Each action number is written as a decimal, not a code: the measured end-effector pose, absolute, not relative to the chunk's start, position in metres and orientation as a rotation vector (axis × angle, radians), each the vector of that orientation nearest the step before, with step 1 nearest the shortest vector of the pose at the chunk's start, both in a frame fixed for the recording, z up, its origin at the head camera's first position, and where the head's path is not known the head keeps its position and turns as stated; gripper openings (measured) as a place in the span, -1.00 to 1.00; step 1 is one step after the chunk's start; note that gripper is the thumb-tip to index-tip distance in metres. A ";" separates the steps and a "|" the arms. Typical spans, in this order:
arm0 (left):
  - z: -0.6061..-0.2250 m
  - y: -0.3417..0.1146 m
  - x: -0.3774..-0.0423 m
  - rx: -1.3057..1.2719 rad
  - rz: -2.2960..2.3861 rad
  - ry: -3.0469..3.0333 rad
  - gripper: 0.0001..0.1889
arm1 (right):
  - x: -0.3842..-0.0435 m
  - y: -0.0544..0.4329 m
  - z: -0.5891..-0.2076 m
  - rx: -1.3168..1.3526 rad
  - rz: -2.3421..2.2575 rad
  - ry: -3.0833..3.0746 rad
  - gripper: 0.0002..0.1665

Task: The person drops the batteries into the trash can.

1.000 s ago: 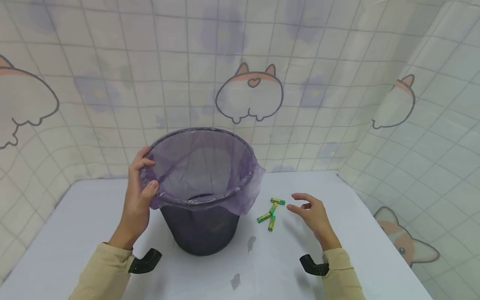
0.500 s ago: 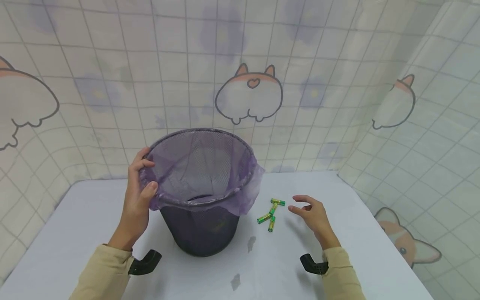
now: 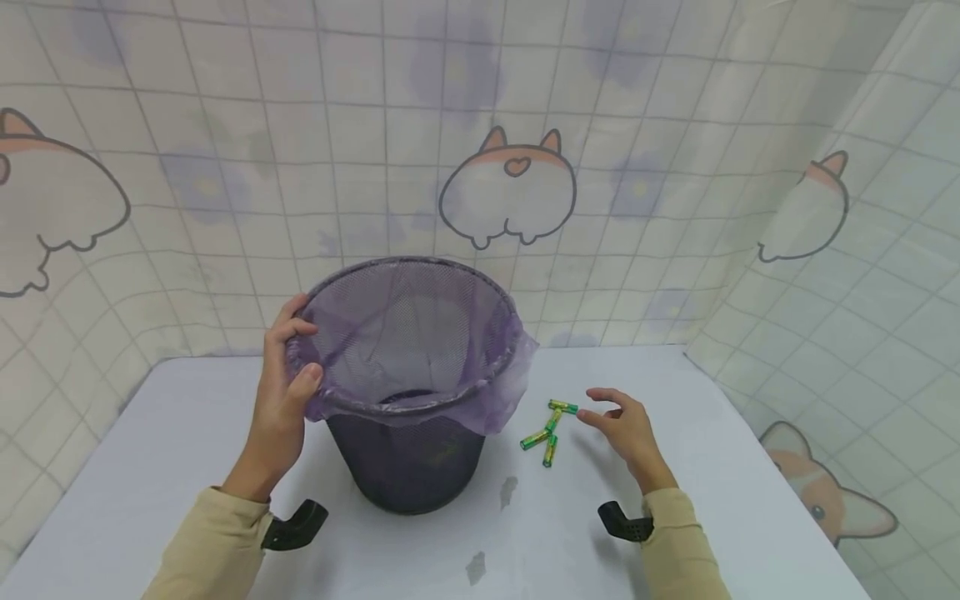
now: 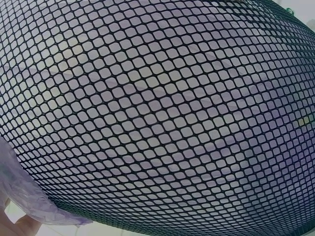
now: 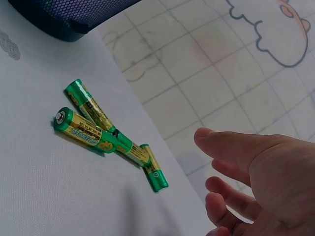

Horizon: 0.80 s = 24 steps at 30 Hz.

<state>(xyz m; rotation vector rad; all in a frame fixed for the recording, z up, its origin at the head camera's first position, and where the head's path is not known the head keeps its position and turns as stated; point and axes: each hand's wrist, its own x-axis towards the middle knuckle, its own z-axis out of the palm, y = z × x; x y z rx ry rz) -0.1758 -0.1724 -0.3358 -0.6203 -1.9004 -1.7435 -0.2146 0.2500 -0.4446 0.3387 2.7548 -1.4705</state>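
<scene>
1. Four green-and-gold batteries (image 3: 553, 420) lie on the desk (image 3: 187, 433), to the right of the bin and well apart from it. They form a branching line: two spread like a V at the near end, one runs on from where they meet, and one lies across the far end. The right wrist view shows a silver tip on one of them.
2. The right hand (image 3: 628, 427) is just beside the batteries, on their right. Its fingers are loosely curled, with the thumb apart from them; the right wrist view shows a gap between hand and batteries.
3. The dark mesh bin (image 3: 408, 467) stands upright on the desk, left of the batteries. A see-through purple bag (image 3: 501, 400) lines it and folds out over the rim.
4. The left hand (image 3: 277, 408) grips the left side of the rim, fingers clamped on it over the bag. Mesh fills most of the left wrist view.
5. Both arms wear beige sleeves (image 3: 217, 542), with a black bracket (image 3: 298, 527) at each wrist.
6. Grey patches (image 3: 476, 568) mark the desk in front of the bin.
7. Behind hangs a checked sheet (image 3: 360, 125) with cartoon dogs (image 3: 508, 200).
</scene>
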 end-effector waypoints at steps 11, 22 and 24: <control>-0.337 -0.174 -0.178 -0.602 -1.750 -1.902 -0.49 | -0.225 0.249 -0.456 0.308 -1.433 2.767 -0.43; -0.337 -0.175 -0.177 -0.601 -1.790 -1.879 -0.54 | -0.237 0.246 -0.472 0.285 -1.438 2.757 -0.51; -0.337 -0.174 -0.177 -0.613 -1.775 -1.884 -0.56 | -0.238 0.246 -0.474 0.294 -1.420 2.762 -0.51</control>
